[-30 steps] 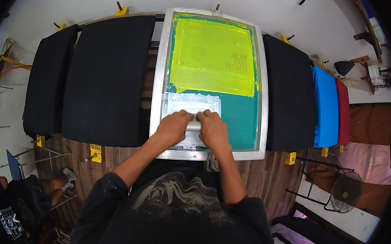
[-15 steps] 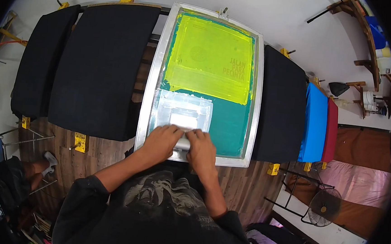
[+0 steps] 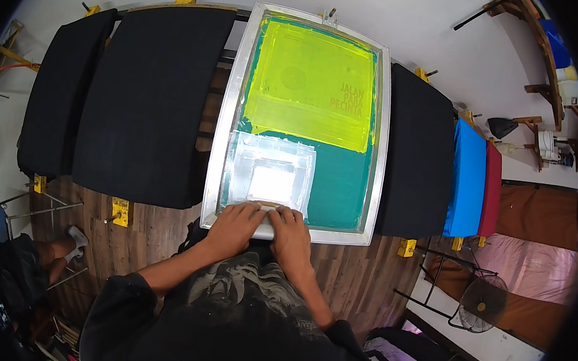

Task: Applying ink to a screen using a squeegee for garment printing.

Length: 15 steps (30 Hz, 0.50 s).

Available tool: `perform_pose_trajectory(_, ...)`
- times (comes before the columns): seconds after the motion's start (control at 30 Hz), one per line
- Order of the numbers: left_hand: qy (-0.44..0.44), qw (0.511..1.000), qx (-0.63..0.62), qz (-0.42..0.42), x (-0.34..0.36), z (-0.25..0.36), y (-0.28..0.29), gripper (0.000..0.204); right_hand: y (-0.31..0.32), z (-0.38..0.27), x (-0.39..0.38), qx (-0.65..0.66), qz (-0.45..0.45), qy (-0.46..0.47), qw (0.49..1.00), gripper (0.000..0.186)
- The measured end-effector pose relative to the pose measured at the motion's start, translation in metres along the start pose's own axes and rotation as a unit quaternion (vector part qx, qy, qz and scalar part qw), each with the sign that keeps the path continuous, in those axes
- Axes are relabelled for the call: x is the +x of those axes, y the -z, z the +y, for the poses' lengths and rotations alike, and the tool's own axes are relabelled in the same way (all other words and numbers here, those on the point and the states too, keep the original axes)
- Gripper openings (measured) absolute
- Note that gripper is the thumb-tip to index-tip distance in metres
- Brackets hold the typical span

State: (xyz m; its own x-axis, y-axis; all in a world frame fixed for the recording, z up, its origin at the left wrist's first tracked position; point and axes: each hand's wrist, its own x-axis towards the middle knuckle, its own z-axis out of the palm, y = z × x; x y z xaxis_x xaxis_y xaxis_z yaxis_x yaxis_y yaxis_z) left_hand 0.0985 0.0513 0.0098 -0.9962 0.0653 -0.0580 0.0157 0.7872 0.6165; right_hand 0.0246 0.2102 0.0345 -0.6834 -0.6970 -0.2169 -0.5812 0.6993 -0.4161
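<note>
Listing from left to right:
Boards (image 3: 150, 104), two, are wearing black cloth.
Left hand (image 3: 237, 227): is gripping a squeegee (image 3: 264, 204), fingers curled narrowly over it.
Squeegee: is resting at the near end of a screen (image 3: 342, 237), its tan edge showing, the rest mostly hidden.
White patch (image 3: 272, 183): is lying just beyond the knuckles, bright at its middle, smeared around; spreading is looking well along here, while anything left is not showing.
Right hand (image 3: 290, 234): is sharing the squeegee, fingers likewise curled.
Screen: is lying metal-framed, green, its far part carrying a yellow-green panel (image 3: 313, 75) with faint lettering.
Farther right: black, blue (image 3: 467, 183) and red (image 3: 490, 191) boards are standing alongside.
</note>
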Motion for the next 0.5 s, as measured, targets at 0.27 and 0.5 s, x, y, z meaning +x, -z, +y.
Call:
perform_pose_trajectory(0.27, -0.013, 0.993, -0.020, 0.113, 0.052, -0.015, 0.016, 0.050, 0.019, 0.007, 0.057, -0.048, 0.087, 0.008, 0.995, 0.048)
perform_pose_trajectory(0.5, -0.011, 0.999, 0.022, 0.041, 0.014, -0.003, -0.003, 0.060, -0.007, 0.008, 0.015, -0.008, 0.060, 0.014, 0.998, 0.054)
